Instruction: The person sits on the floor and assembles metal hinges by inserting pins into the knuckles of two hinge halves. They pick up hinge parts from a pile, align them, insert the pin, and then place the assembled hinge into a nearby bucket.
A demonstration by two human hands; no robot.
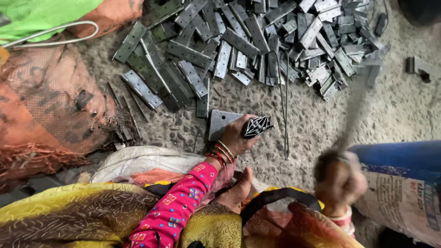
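The left hand point(236, 135) presses its closed grip on a patterned die point(257, 126) over a flat plate point(219, 123) on the floor, stiff and probably heavy, while the blurred right hand point(341, 180) grips a hammer point(353, 112) tightly.

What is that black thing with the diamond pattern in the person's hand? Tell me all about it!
The black patterned piece is small and flat, dark like metal, with pale cut-out diamond and triangle shapes across it. It lies tilted, held at its left end by the fingers of the left hand. It sits just above the rough grey floor, next to a plain grey metal plate under that hand. A thin bent wire lies to its right.
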